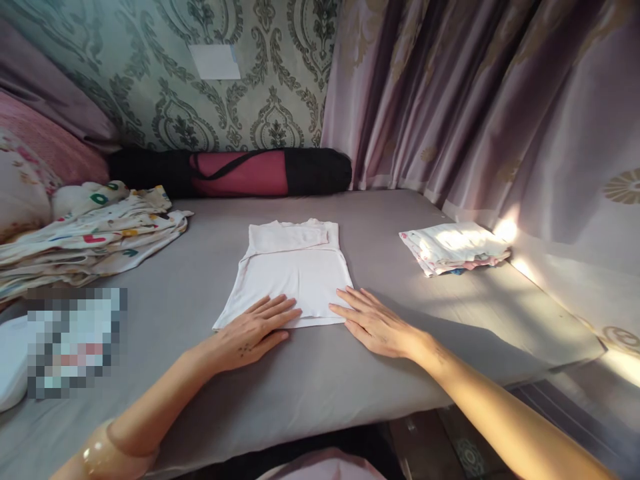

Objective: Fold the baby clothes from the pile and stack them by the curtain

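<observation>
A white shirt (295, 277) lies flat on the grey bed sheet (310, 387), its sleeves folded inward across the top. My left hand (255, 331) rests palm down on the lower left part of the shirt, fingers stretched out. On the lower right corner lies my right hand (373, 323), also flat with its fingers spread. Neither hand grips anything; both touch the cloth near its bottom hem. A bangle (117, 450) circles my left wrist.
A folded stack of clothes (455, 247) sits at the right. Rumpled patterned cloth (100, 240) lies at the left, near a blurred-out object (80, 343) and a white item (13, 363). A black and red long bag (240, 173) lies along the wall; curtains (450, 100) hang on the right.
</observation>
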`<state>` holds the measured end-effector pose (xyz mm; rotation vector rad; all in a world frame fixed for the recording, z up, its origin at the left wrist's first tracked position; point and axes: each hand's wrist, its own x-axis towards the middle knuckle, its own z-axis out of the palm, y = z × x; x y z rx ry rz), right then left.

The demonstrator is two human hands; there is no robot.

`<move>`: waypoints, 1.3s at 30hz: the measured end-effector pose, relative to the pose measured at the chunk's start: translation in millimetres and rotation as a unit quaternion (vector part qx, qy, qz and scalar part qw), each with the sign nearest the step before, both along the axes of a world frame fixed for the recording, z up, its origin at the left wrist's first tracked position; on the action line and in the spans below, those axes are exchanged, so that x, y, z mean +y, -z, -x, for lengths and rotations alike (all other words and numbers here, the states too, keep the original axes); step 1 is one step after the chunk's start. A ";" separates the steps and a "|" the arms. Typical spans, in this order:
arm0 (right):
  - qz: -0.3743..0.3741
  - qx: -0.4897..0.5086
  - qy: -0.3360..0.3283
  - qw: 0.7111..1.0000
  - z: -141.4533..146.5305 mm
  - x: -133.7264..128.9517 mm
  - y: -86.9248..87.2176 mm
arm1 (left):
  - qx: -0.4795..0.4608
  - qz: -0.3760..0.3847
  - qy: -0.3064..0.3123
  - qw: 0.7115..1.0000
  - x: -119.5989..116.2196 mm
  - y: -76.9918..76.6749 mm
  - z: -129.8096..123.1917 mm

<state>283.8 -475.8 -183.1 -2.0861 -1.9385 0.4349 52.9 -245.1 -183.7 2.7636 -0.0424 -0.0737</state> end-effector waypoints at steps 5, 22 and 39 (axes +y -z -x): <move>-0.060 -0.006 0.008 0.998 -11.1 -21.0 3.1 | -0.048 -0.010 -0.087 0.995 25.9 8.8 45.5; -0.115 -0.048 0.013 0.992 -19.1 -15.9 1.2 | -0.075 -0.028 -0.113 0.990 52.8 11.0 79.5; -0.093 0.103 0.000 0.990 -43.4 6.7 2.0 | -0.049 0.124 -0.111 0.985 88.5 4.4 60.2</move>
